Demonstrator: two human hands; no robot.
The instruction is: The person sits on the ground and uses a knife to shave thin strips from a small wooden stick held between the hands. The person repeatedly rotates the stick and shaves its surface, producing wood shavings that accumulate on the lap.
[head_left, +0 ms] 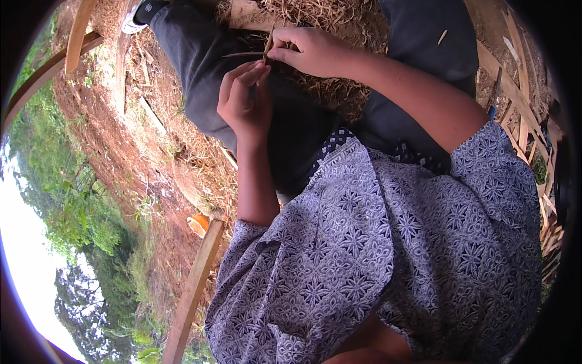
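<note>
My right hand [312, 51] pinches a thin brown strip of wood [268, 43] between thumb and fingers, above my left thigh. Just below it, my left hand [244, 100] is closed, with its fingertips at the strip's lower end. A slim, dark, slightly curved piece [239, 54] points left from between the hands. It looks like a narrow blade, but its other end is hidden by the fingers. My dark trousers [200, 79] lie under both hands. On the right trouser leg rests a small pale wood sliver [442, 37].
Straw and wood shavings [309, 12] cover the ground between my legs, beside a wooden block [248, 17]. Long wooden strips [515, 91] lie in a heap at the right. A wooden post [194, 291] and an orange object [198, 225] are at the lower left.
</note>
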